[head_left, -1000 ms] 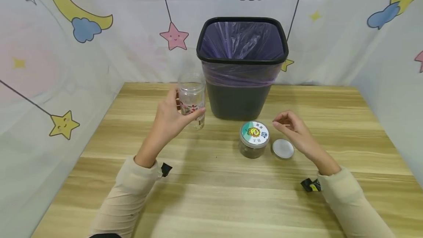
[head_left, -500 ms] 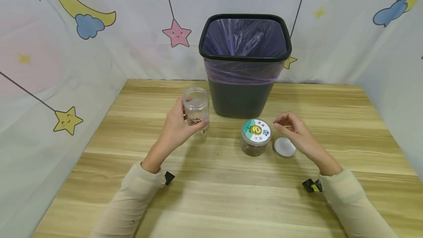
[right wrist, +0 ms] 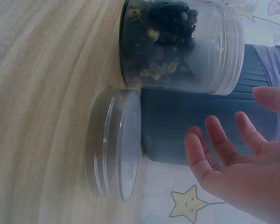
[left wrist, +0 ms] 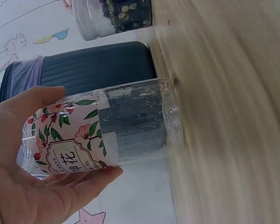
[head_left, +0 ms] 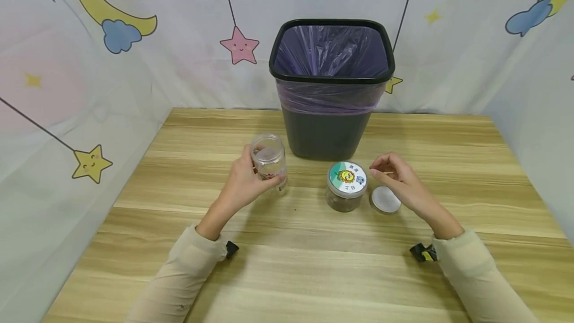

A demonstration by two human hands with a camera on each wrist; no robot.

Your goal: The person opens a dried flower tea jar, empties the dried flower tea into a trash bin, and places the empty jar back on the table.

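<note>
In the head view, my left hand (head_left: 244, 181) grips a tall clear jar (head_left: 270, 156) around its side, thumb toward the front. The jar has no lid on and carries a pink floral label (left wrist: 70, 140). Small crumbs cling inside its lower part, and its base is at or just above the tabletop. My right hand (head_left: 399, 176) hovers with loosely bent fingers and holds nothing. Below it lies a round lid (right wrist: 114, 144), flat on the table. Left of that lid stands a short jar (head_left: 345, 198) with a picture-topped cover, holding dark and pale dried bits (right wrist: 161, 39).
A dark trash bin (head_left: 325, 133) with a purple bag liner (head_left: 329, 96) stands at the back of the wooden table (head_left: 305, 273), behind the jars. A cloth wall (head_left: 188, 64) with cartoon stars and moons encloses the back and sides.
My left hand has brought the tall jar down toward the tabletop and slightly nearer to me. My right hand has stayed almost still above the loose lid.
</note>
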